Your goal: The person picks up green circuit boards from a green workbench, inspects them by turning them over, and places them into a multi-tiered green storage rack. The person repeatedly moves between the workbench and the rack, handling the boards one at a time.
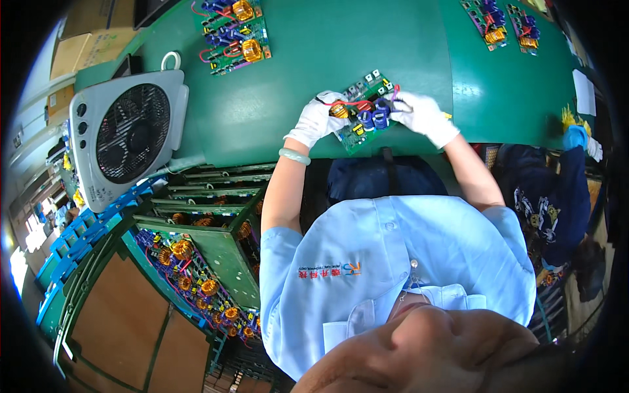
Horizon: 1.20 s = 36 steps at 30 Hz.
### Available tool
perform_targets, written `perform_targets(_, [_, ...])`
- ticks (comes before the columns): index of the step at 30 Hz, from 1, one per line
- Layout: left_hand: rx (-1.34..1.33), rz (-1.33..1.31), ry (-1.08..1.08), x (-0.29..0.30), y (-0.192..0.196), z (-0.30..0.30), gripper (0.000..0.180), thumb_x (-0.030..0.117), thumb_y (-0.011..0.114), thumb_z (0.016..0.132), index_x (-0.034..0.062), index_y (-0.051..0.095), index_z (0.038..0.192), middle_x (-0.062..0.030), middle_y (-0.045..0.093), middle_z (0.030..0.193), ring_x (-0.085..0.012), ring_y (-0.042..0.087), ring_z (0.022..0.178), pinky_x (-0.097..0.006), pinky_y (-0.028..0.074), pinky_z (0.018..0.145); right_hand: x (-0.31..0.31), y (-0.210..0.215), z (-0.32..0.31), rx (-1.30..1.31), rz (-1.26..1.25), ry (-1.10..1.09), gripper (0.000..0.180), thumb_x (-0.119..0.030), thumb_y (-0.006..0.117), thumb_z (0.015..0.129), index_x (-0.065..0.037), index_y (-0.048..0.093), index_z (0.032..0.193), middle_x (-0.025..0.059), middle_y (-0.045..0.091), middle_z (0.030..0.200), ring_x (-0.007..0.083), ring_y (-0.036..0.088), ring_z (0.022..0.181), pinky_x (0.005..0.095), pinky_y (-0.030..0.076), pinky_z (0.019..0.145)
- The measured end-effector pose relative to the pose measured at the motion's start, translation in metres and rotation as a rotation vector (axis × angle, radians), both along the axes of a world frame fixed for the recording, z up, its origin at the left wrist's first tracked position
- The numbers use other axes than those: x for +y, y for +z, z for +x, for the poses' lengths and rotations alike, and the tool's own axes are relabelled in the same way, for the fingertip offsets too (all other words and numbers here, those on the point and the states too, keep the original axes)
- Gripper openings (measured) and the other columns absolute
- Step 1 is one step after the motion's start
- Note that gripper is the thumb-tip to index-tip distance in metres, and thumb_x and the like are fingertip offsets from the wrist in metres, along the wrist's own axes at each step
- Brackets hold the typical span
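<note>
A green circuit board is held in front of me over the near edge of the green table. It carries a yellow-orange wound coil, blue-purple parts, silvery parts along its far side and red wire. My left hand, in a white glove, is closed on the board's left side by the coil. My right hand, also white-gloved, is closed at the right side beside the blue parts, with its fingertips partly hidden. A loop of red wire sticks up close to the right fingers.
Similar boards lie on the green table at the far left and far right. A grey box fan stands left. Racks of boards fill the lower left. Another person's dark-clothed arm is at the right.
</note>
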<state>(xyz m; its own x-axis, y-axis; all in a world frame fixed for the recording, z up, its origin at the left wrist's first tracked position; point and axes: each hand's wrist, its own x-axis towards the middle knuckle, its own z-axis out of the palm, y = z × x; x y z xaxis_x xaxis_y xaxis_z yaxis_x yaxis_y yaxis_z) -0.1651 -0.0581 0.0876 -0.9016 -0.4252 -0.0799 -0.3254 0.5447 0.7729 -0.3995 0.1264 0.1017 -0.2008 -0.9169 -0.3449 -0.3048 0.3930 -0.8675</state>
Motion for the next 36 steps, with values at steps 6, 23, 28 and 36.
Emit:
perform_targets(6, [0.115,1.208,0.251,0.017,0.06,0.022,0.023,0.006,0.063,0.088,0.0048,0.063,0.111,-0.006,0.067,0.101,-0.0148,0.065,0.096,-0.031,0.055,0.085,-0.055,0.167,-0.04,-0.361,-0.007,0.393,0.042,-0.024,0.072,0.09,-0.002,0.065,0.125,0.0064,0.069,0.115,0.0099,0.06,0.097,0.0268,0.047,0.092])
perform_targets(23, [0.372,0.334,0.644,0.156,0.144,0.072,0.037,0.018,0.063,0.09,0.0134,0.061,0.126,-0.0065,0.062,0.125,-0.0241,0.058,0.114,-0.039,0.048,0.097,-0.025,0.142,0.044,-1.328,-0.158,-0.039,0.034,-0.023,0.054,0.1,-0.004,0.056,0.129,0.0039,0.064,0.119,0.0113,0.062,0.102,0.03,0.054,0.087])
perform_targets(28, [0.436,0.322,0.695,0.16,0.153,0.07,0.034,0.017,0.063,0.09,0.0126,0.061,0.124,-0.0063,0.063,0.122,-0.0229,0.058,0.11,-0.038,0.048,0.094,-0.005,0.165,0.04,-0.988,-0.279,-0.204,0.037,-0.028,0.053,0.102,-0.005,0.059,0.13,-0.0008,0.065,0.101,0.0037,0.055,0.071,0.0211,0.044,0.06])
perform_targets(36, [0.469,0.271,0.772,0.163,0.157,0.066,0.03,0.014,0.063,0.09,0.0113,0.062,0.12,-0.0059,0.063,0.116,-0.0209,0.058,0.104,-0.036,0.047,0.088,0.058,0.19,0.028,-0.537,-0.333,-0.192,0.036,-0.026,0.052,0.102,-0.007,0.062,0.13,-0.0032,0.064,0.09,-0.0012,0.036,0.058,0.0163,0.028,0.051])
